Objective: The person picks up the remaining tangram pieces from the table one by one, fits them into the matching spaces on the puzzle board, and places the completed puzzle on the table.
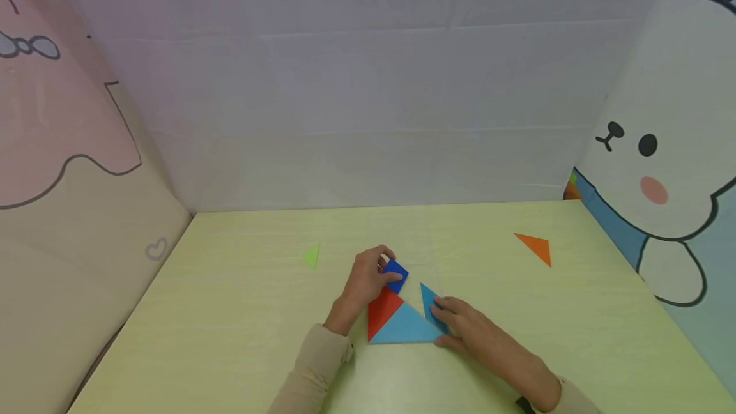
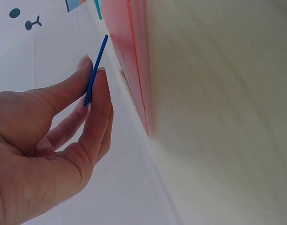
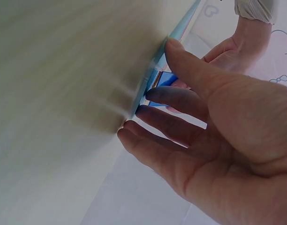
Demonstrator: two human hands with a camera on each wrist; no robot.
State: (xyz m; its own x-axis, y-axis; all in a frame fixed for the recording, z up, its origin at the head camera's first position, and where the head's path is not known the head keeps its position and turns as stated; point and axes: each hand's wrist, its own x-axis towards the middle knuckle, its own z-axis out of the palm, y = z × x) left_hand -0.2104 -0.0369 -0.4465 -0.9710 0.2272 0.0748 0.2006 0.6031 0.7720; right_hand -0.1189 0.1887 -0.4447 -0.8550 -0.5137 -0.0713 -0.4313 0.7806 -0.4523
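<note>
Thumb and fingertips of my left hand (image 1: 363, 276) pinch a dark blue square tile (image 1: 397, 275). In the left wrist view this square (image 2: 97, 65) appears edge-on, raised off the table. Below it lies a red tile (image 1: 383, 312), snug against a large light blue triangle (image 1: 407, 327). My right hand (image 1: 473, 331) lays its fingertips on a smaller blue tile (image 1: 429, 302) with a pointed end, its right side partly hidden under them. The right thumb (image 3: 175, 47) touches the large triangle's right corner.
A small green triangle (image 1: 313, 257) lies farther back on the left of the pale yellow table (image 1: 230, 312). An orange triangle (image 1: 538, 249) sits toward the back right. Pale sheets with cartoon drawings (image 1: 650, 165) border the table's back and sides.
</note>
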